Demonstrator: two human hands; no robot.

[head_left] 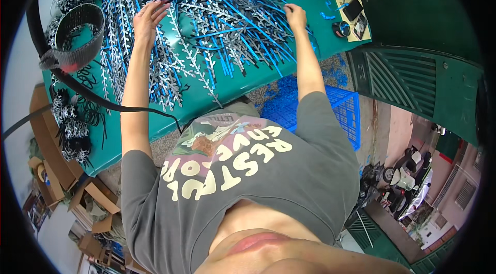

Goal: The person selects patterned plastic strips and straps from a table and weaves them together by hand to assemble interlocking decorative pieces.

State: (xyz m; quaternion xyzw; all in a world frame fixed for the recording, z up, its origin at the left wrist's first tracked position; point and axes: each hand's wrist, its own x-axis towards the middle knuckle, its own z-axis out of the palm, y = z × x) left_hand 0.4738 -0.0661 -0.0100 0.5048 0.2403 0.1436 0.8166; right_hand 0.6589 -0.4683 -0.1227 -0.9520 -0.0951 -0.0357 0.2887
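1. Work table [227, 90]: teal-green top that fills the upper left of the view, its near edge bent by the lens.
2. Green metal cabinet [413, 83]: stands at the table's right end, with louvred slats on its face.
3. Blue plastic crate [341, 111]: sits on the floor below the table's near edge.
4. Floor [385, 129]: pale concrete, scattered with small blue scraps near the crate.
5. Cardboard boxes [57, 170]: brown and open, piled on the floor at the lower left.
6. Black hose [77, 85]: curves across the table's left end.
7. Parked scooters [408, 176]: stand in daylight at the lower right, beyond the work area.
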